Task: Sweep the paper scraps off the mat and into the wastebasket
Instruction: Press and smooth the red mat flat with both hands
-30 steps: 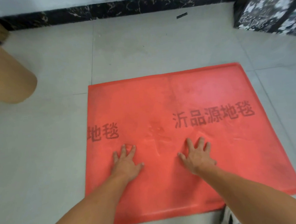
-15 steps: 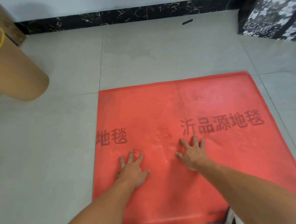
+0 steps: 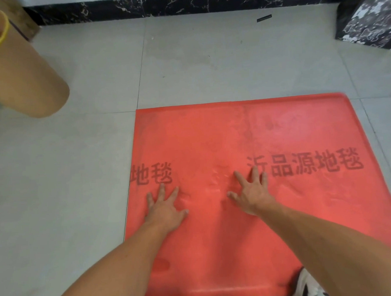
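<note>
Apparently near the finish: my left hand [image 3: 165, 209] and right hand [image 3: 252, 193] lie flat on the mat [image 3: 212, 135], fingers spread, holding nothing. No scraps show on it, so sweeping looks done; the wastebasket [image 3: 23, 73] sits beyond its far-left corner.

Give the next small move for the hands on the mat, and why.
Probably sweep the left hand and right hand leftward across the mat toward the wastebasket: both lie flat and open; the basket stands beyond its far left corner. No scraps are visible.
</note>
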`<state>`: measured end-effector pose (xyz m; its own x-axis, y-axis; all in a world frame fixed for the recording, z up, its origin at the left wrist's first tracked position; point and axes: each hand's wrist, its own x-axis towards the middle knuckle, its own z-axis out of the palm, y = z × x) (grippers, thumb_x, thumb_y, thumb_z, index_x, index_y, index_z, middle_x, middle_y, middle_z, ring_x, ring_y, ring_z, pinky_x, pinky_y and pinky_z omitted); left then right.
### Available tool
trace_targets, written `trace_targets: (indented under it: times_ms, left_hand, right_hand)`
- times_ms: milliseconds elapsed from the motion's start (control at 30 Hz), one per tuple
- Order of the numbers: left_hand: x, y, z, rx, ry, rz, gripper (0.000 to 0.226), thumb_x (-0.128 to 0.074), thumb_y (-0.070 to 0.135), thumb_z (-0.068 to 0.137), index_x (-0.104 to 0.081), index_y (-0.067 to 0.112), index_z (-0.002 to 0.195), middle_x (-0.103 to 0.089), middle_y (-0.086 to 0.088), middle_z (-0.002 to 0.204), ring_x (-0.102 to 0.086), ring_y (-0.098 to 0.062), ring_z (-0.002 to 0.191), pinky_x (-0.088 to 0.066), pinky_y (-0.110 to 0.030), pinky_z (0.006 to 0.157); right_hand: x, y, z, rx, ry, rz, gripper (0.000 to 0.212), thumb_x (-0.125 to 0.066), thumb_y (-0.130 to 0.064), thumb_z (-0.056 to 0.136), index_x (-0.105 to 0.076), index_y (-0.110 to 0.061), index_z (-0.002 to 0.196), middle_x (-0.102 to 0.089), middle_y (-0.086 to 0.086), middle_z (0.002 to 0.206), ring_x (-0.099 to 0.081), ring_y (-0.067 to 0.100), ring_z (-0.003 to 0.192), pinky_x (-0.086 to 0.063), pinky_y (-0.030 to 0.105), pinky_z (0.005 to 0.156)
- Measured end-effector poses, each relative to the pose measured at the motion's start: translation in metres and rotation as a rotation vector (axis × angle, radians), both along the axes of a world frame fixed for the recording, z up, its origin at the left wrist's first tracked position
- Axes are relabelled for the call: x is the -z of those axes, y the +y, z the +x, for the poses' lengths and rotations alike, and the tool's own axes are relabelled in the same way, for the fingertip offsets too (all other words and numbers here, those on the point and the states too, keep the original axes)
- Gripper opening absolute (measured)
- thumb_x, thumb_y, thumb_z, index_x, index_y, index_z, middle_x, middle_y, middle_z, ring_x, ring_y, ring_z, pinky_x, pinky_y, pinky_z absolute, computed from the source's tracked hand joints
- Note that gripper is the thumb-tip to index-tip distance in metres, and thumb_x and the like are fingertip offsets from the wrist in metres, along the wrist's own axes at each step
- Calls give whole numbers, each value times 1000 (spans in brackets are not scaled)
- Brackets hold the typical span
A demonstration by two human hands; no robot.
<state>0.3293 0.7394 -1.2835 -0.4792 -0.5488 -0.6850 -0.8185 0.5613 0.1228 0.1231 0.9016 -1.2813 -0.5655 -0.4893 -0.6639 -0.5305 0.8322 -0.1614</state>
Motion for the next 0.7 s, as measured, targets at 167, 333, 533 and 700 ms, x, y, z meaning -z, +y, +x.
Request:
trace_targets:
  times_ms: [167,333,533,700]
  left_hand:
    - [-12,11,5,91,-18,-17,84,-45,60,89,1,31,153,14,-16,159,21,-28,145,16,-46,116]
    - [-4,8,5,68,-17,-15,85,-44,64,87,-1,33,153,11,-14,160,18,-28,146,12,-47,117]
    - [10,6,10,-29,-23,28,87,-44,72,78,1,47,149,19,0,160,19,-32,146,-9,-55,118]
    - [13,3,10,-28,-5,37,87,-43,72,77,0,47,148,19,-1,160,20,-31,146,-8,-55,118]
  right_hand:
    - [-6,7,10,28,-15,22,85,-51,-65,90,1,-46,155,27,8,162,19,39,149,-27,64,113]
    - [-8,5,8,26,-49,23,84,-49,-66,90,-1,-45,156,25,10,162,17,41,149,-26,65,113]
    - [-7,5,11,28,-12,23,83,-50,-64,90,0,-46,155,25,8,162,18,39,150,-31,64,111]
    - [-9,2,9,40,-14,23,82,-50,-64,90,-3,-46,155,23,8,163,17,40,150,-30,63,112]
